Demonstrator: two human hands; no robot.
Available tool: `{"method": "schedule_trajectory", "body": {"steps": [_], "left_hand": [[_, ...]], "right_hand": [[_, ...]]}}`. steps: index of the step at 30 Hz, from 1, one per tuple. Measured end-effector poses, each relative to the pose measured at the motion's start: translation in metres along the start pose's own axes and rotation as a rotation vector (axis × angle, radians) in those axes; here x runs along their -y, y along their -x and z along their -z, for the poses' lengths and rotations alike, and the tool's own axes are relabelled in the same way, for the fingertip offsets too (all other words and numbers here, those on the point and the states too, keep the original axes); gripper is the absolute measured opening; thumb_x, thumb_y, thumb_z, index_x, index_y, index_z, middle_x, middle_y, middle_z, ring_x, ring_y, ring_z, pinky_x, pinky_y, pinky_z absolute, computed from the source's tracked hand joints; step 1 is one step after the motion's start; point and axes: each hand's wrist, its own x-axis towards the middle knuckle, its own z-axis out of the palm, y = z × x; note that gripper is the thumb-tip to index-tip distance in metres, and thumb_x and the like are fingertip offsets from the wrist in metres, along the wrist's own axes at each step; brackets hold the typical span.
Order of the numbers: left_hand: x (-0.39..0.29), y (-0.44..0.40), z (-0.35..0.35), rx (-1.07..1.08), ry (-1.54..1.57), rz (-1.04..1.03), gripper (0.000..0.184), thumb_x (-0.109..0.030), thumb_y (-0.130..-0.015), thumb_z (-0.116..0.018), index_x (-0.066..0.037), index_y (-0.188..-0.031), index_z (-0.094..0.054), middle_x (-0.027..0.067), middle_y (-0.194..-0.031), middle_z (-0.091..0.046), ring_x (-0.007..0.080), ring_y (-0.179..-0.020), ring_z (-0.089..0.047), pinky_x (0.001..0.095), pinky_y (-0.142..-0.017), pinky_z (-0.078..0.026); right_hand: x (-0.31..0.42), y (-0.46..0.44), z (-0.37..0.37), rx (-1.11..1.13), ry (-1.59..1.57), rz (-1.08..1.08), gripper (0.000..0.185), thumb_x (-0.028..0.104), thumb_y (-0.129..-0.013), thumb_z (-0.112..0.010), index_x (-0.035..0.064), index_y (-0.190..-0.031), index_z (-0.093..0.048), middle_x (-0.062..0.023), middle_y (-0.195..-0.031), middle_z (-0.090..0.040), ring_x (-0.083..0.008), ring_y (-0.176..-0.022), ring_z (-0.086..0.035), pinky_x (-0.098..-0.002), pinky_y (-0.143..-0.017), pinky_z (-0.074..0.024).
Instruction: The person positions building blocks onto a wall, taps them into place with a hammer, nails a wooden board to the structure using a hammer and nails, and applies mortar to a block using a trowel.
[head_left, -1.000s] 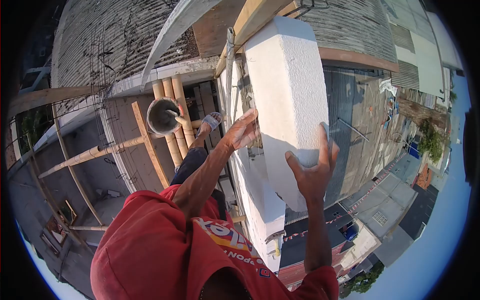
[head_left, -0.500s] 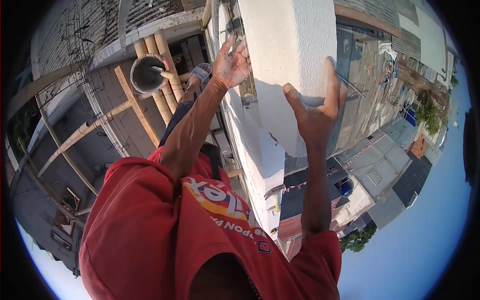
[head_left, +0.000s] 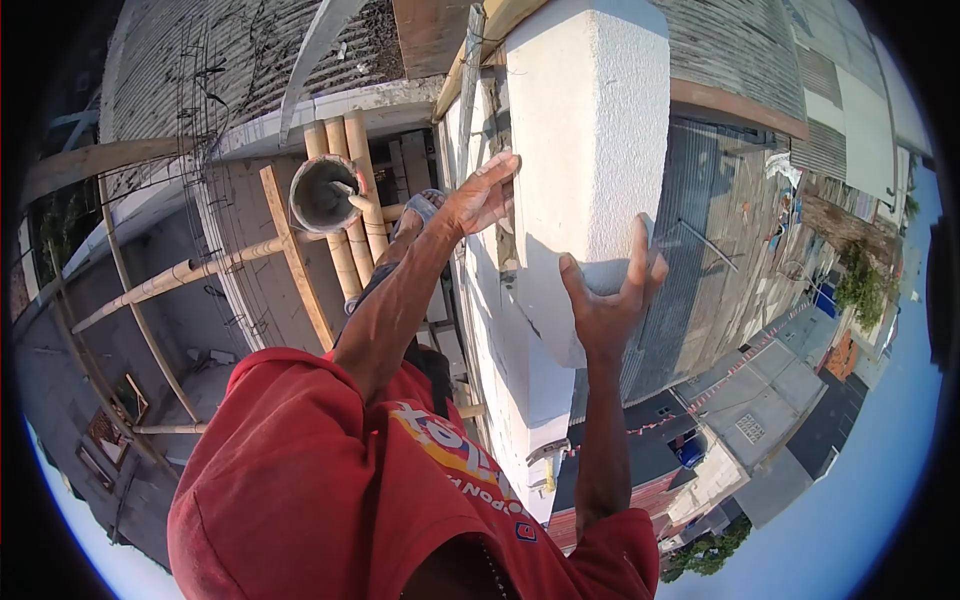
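A long white block (head_left: 552, 130) with a rough, grainy right side lies along the top of a narrow white wall (head_left: 548, 385). My left hand (head_left: 487, 195) is at the block's left edge, fingers apart, its fingertips at the smooth face. Across the block's near part spreads my right hand (head_left: 612, 295), thumb and fingers apart against the smooth and grainy sides. Neither hand is wrapped round anything. A bucket (head_left: 327, 193) with grey mortar and a tool handle in it stands on bamboo poles (head_left: 360, 240) to the left.
My sandalled foot (head_left: 425, 207) is beside the bamboo poles. A wooden plank (head_left: 297, 258) and a crossing bamboo pole (head_left: 190, 275) lie left. Bare rebar (head_left: 205, 100) rises at upper left. A drop to lower roofs (head_left: 760, 400) opens on the right.
My hands moved off the block's sides a little and came back near it, the left one turning its fingers toward its edge. The view dipped and shifted back.
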Motion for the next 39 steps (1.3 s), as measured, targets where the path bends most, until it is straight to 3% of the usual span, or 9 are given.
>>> {"method": "schedule_trajectory", "body": {"steps": [1,5,6,9,12,18,22,31,39], "left_hand": [[-0.004,0.001,-0.004,0.002,-0.029,0.001,0.046,-0.032,-0.097,-0.066,-0.010,-0.134,-0.047,0.0001,-0.117,-0.056,0.0144,-0.113,-0.057,0.0307,-0.106,-0.047],[-0.002,-0.002,-0.003,0.031,-0.112,-0.047,0.076,-0.052,-0.095,-0.061,-0.008,-0.150,-0.033,0.0120,-0.141,-0.049,0.0234,-0.131,-0.048,0.0375,-0.116,-0.037],[-0.002,-0.001,-0.004,0.014,-0.144,-0.052,0.089,-0.063,-0.095,-0.052,-0.005,-0.155,-0.022,0.0183,-0.154,-0.036,0.0289,-0.140,-0.040,0.0404,-0.119,-0.032],[-0.003,-0.001,0.001,0.054,-0.004,-0.006,0.087,-0.063,-0.098,-0.045,-0.001,-0.155,-0.022,0.0193,-0.157,-0.032,0.0291,-0.142,-0.038,0.0402,-0.119,-0.030],[0.000,-0.003,0.008,0.015,0.025,-0.007,0.070,-0.051,-0.103,-0.040,-0.004,-0.154,-0.029,0.0127,-0.153,-0.041,0.0245,-0.139,-0.042,0.0391,-0.119,-0.031],[0.011,-0.008,0.015,-0.008,-0.008,-0.078,0.071,-0.053,-0.100,-0.044,-0.001,-0.148,-0.037,0.0106,-0.147,-0.049,0.0218,-0.133,-0.049,0.0365,-0.116,-0.035],[0.018,-0.014,0.031,0.015,0.050,-0.048,0.067,-0.048,-0.101,-0.043,-0.004,-0.151,-0.035,0.0072,-0.153,-0.043,0.0196,-0.133,-0.047,0.0359,-0.116,-0.032],[0.032,-0.027,0.041,-0.245,-0.007,-0.074,0.056,-0.042,-0.099,-0.046,-0.001,-0.138,-0.044,0.0119,-0.132,-0.052,0.0243,-0.116,-0.052,0.0407,-0.109,-0.038],[0.037,-0.028,0.032,-0.283,-0.151,-0.054,0.057,-0.044,-0.103,-0.044,-0.003,-0.143,-0.042,0.0129,-0.135,-0.052,0.0239,-0.122,-0.051,0.0398,-0.109,-0.039]], "right_hand": [[0.000,0.000,0.000,0.006,0.016,0.010,0.096,0.033,-0.068,-0.087,0.0048,-0.148,-0.042,-0.0222,-0.138,-0.043,-0.0412,-0.124,-0.038,-0.0551,-0.106,-0.0319],[-0.005,0.001,0.000,0.011,0.041,0.031,0.097,0.035,-0.068,-0.086,0.0050,-0.149,-0.040,-0.0228,-0.140,-0.041,-0.0421,-0.124,-0.038,-0.0537,-0.106,-0.0314],[-0.003,0.000,0.000,0.014,0.046,0.009,0.097,0.035,-0.068,-0.086,0.0055,-0.149,-0.041,-0.0235,-0.139,-0.041,-0.0421,-0.123,-0.038,-0.0535,-0.106,-0.0319],[0.002,0.001,-0.001,0.021,0.056,-0.047,0.097,0.035,-0.067,-0.086,0.0070,-0.149,-0.042,-0.0253,-0.134,-0.040,-0.0419,-0.121,-0.040,-0.0532,-0.104,-0.0331],[-0.003,-0.004,-0.010,0.010,0.063,-0.052,0.096,0.036,-0.067,-0.085,0.0086,-0.149,-0.044,-0.0258,-0.128,-0.040,-0.0415,-0.120,-0.041,-0.0537,-0.102,-0.0341],[0.003,-0.010,-0.015,0.053,0.061,-0.087,0.095,0.038,-0.066,-0.084,0.0117,-0.149,-0.045,-0.0262,-0.126,-0.039,-0.0417,-0.119,-0.042,-0.0544,-0.101,-0.0349],[0.001,-0.012,-0.025,0.066,0.106,-0.085,0.095,0.039,-0.067,-0.084,0.0138,-0.149,-0.044,-0.0263,-0.127,-0.039,-0.0422,-0.120,-0.042,-0.0557,-0.101,-0.0351],[-0.009,-0.015,-0.047,0.080,0.144,-0.090,0.096,0.043,-0.066,-0.082,0.0169,-0.151,-0.044,-0.0257,-0.129,-0.038,-0.0412,-0.118,-0.044,-0.0555,-0.101,-0.0361],[-0.010,-0.013,-0.047,0.107,0.243,-0.088,0.096,0.042,-0.065,-0.083,0.0170,-0.150,-0.045,-0.0214,-0.124,-0.039,-0.0386,-0.111,-0.047,-0.0530,-0.099,-0.0381]]}}
